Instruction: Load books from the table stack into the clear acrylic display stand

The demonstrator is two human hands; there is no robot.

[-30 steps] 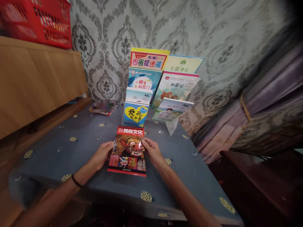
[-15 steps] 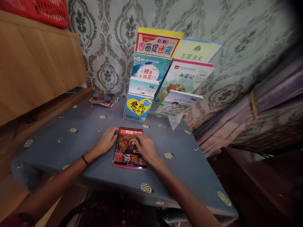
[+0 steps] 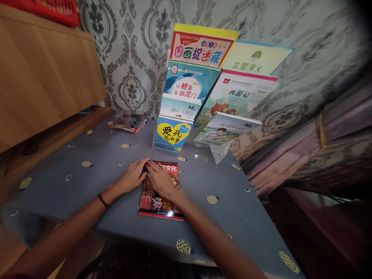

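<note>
A red and black book (image 3: 161, 213) with white characters lies flat on the cloth-covered table in front of me. My right hand (image 3: 161, 181) rests across its cover, fingers stretched toward the top left corner and hiding part of the title. Beside the left edge, my left hand (image 3: 134, 176) lies with its fingers extended, the tips meeting that same corner and close to the right fingertips. Whether the left fingers grip the edge is hidden. Neither hand lifts the book.
Behind the book, a clear stand (image 3: 220, 153) holds several upright picture books (image 3: 192, 83). A small pile of books (image 3: 128, 121), partly blurred, lies at the back left. The blue-grey tablecloth (image 3: 95, 186) has pineapple prints. A wooden cabinet (image 3: 52, 77) stands left, a curtain (image 3: 290, 155) hangs right.
My right hand has slid left across the cover to its top left corner. The left hand has moved slightly right to meet it. The view has shifted a little.
</note>
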